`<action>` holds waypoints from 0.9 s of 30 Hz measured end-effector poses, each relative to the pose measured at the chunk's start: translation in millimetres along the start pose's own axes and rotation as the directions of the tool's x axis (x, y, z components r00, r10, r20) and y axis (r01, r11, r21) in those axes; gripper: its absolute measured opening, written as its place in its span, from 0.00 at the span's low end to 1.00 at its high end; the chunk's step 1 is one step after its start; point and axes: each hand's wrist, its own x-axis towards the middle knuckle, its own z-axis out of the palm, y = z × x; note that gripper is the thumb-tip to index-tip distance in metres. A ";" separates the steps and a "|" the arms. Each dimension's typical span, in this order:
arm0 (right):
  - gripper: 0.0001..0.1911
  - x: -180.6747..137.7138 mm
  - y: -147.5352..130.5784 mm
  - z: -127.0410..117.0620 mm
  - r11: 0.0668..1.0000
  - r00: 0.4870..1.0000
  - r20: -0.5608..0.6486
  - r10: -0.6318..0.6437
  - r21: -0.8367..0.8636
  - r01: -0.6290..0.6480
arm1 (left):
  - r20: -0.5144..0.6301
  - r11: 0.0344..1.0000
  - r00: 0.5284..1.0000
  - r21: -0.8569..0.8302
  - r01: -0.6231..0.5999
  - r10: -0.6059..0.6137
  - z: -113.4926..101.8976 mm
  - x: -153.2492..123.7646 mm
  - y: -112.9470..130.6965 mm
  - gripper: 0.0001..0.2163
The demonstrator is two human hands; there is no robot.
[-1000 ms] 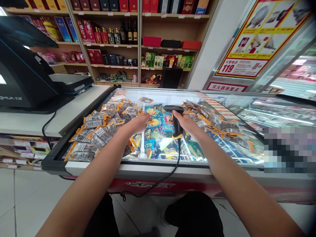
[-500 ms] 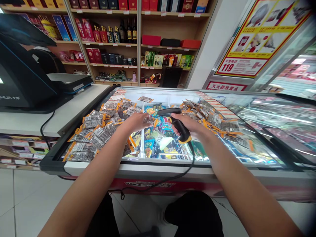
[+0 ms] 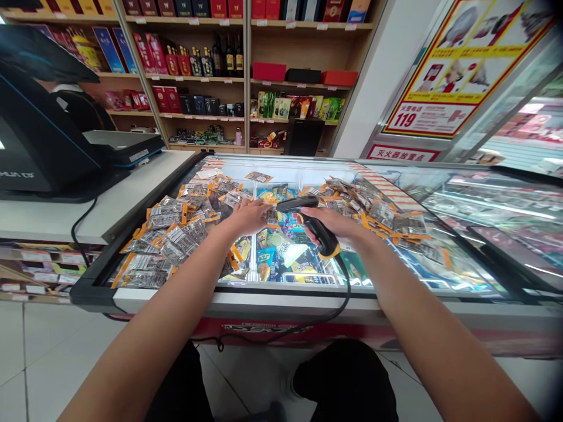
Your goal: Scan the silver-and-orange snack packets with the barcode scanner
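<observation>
My right hand (image 3: 341,225) grips a black barcode scanner (image 3: 310,220) with an orange band, its head tilted left toward my other hand. My left hand (image 3: 247,217) pinches a small orange-and-clear snack packet (image 3: 271,215) just under the scanner's head. Both hands hover over the glass lid of a chest freezer (image 3: 281,293). One heap of the same packets (image 3: 176,231) lies on the glass to the left, another heap (image 3: 373,211) to the right. The scanner's black cable (image 3: 308,319) hangs over the freezer's front edge.
A black checkout terminal (image 3: 39,135) stands on the white counter (image 3: 109,205) at the left. Shelves of boxes and bottles (image 3: 229,64) line the back wall. Colourful ice-cream packs (image 3: 281,252) show through the glass. A second glass cabinet (image 3: 492,199) lies to the right.
The scanner went from upright to tilted left and dropped toward my left hand. My left hand lifted a packet from the left heap and brought it under the scanner's head.
</observation>
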 end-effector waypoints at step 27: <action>0.21 -0.6 -3.7 13.5 0.976 0.991 -0.024 -0.133 0.169 0.136 | -0.017 0.929 0.986 -0.333 -0.163 0.167 -1.5 1.3 7.6 0.29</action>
